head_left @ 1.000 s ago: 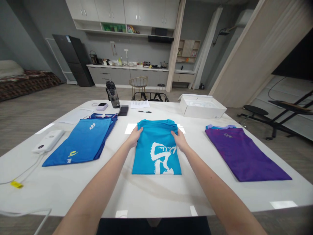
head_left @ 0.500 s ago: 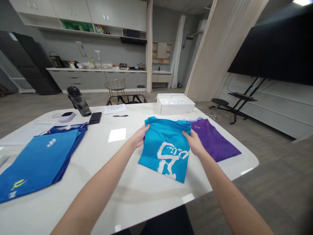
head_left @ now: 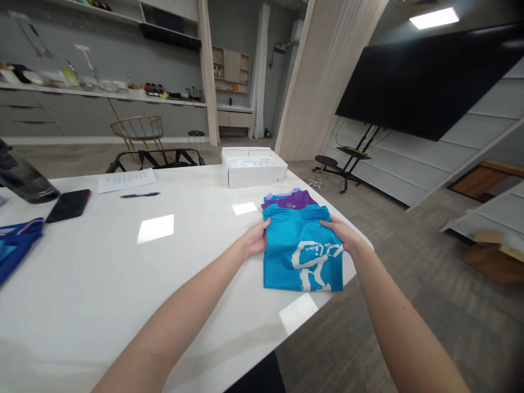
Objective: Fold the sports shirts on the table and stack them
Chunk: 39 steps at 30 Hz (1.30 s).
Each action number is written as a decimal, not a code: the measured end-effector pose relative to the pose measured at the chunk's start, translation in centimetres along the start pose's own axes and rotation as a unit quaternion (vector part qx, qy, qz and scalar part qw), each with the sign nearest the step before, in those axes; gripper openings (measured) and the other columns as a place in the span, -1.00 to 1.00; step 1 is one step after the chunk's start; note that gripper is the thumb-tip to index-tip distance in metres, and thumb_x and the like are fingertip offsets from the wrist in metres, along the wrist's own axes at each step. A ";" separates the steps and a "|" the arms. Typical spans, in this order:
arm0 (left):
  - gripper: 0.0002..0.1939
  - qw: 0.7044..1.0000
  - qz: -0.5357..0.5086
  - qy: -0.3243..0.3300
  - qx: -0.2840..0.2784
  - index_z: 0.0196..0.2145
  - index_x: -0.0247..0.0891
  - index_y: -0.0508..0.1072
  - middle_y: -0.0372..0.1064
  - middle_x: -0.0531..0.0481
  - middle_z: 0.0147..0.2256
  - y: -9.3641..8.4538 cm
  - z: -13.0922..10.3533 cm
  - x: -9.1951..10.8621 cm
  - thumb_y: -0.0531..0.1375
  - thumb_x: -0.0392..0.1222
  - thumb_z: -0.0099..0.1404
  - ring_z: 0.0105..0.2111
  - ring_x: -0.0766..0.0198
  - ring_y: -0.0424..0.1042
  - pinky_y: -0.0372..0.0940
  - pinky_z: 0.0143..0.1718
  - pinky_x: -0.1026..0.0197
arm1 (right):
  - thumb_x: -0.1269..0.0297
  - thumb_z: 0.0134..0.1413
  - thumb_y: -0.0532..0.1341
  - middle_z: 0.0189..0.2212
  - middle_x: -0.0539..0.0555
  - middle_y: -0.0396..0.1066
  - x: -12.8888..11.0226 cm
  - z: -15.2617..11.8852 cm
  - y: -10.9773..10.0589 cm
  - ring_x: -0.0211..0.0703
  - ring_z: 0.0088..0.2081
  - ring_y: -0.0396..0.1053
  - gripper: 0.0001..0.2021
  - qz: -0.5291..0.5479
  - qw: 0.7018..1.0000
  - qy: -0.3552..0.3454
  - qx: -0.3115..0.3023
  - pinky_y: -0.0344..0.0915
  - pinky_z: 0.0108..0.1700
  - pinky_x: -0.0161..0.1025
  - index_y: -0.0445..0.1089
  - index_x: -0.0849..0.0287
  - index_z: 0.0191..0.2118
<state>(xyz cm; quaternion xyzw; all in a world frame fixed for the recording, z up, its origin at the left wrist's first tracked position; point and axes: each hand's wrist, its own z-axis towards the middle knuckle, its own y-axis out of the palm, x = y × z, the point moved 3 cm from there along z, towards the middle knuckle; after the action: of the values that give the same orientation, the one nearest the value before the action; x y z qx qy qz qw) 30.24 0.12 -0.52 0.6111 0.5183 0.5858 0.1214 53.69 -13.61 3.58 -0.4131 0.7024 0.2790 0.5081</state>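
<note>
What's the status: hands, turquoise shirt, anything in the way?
Left hand, right hand: gripping opposite sides of turquoise shirt. Purple shirt partly hidden behind. White box beyond, not blocking.

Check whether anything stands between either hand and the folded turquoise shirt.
Nothing visible does: the left hand and right hand each hold a side of the turquoise shirt directly. The purple shirt shows beyond its far edge, not between them.

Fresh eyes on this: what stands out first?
The turquoise folded garment with white lettering, gripped at its sides by the left hand and right hand near the edge of the white table. Purple fabric shows beyond its top edge. A big black screen looms upper right.
</note>
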 end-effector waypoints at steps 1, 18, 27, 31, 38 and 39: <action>-0.54 1.000 -0.005 -0.002 -0.031 0.27 -0.14 0.26 0.51 -0.17 0.04 0.8 0.1 0.1 0.13 -0.13 0.46 -0.05 0.11 0.57 0.38 0.15 -0.05 | 0.26 0.13 0.30 -0.10 0.12 0.60 -0.5 -0.5 -1.2 0.10 -0.13 0.60 -0.57 0.002 1.000 -0.008 0.006 0.55 -0.07 0.07 0.37 -0.02 0.14; -0.63 0.948 0.193 0.117 0.222 -0.11 -0.23 0.44 0.52 -0.16 -0.14 -1.4 12.8 0.7 0.36 -0.30 0.11 -0.16 0.06 0.54 0.46 -0.12 -0.05 | 0.27 0.08 0.24 -0.23 0.21 0.58 -2.1 17.1 -2.2 0.13 -0.05 0.48 -0.75 -0.402 0.876 -0.147 0.220 0.31 0.09 0.00 0.57 0.24 -0.16; -0.27 0.809 0.440 0.252 0.298 0.36 -0.18 0.12 0.10 -0.27 0.34 -1.5 10.0 3.0 0.21 -0.27 0.27 0.38 -0.11 0.02 0.03 0.34 -0.16 | 0.15 0.24 0.13 0.17 0.42 0.32 -2.4 16.9 0.0 0.39 0.19 0.25 -0.47 -0.471 0.803 -0.113 0.348 0.15 0.15 0.38 0.24 0.19 0.29; -0.40 0.712 0.593 0.348 0.142 0.36 -0.08 0.18 -0.05 -0.11 0.43 -0.9 8.6 2.1 0.11 -0.20 0.39 0.45 -0.06 -0.21 -0.30 0.42 -0.21 | 0.17 0.33 0.03 0.33 0.36 0.14 -1.8 16.4 2.1 0.32 0.31 0.10 -0.49 -0.536 0.760 -0.217 0.297 0.04 0.26 0.34 0.21 0.18 0.32; -0.40 0.715 0.649 0.244 0.090 0.27 -0.13 0.32 0.02 -0.22 0.40 -1.7 9.3 0.0 0.23 0.04 0.33 0.43 -0.13 -0.12 -0.63 0.37 -0.26 | -0.03 0.36 0.02 0.39 0.16 0.11 1.6 16.3 2.2 0.22 0.41 -0.03 -0.47 -0.562 0.801 -0.194 0.067 -0.09 0.37 0.31 0.27 0.03 0.32; -0.36 0.711 0.648 0.257 0.087 0.29 -0.15 0.31 -0.01 -0.23 0.41 -1.4 8.9 -0.1 0.24 0.05 0.31 0.43 -0.13 -0.15 -0.63 0.38 -0.25 | -0.04 0.36 0.02 0.41 0.17 0.08 1.9 15.9 1.8 0.25 0.42 -0.04 -0.46 -0.563 0.803 -0.180 0.077 -0.11 0.36 0.35 0.25 0.02 0.34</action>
<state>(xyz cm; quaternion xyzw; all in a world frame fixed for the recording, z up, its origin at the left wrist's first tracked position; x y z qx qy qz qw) 37.05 4.71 -4.17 0.6306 0.0548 0.6075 -0.4799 59.59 -0.37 -3.46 -0.6378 0.2613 -0.0413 0.7234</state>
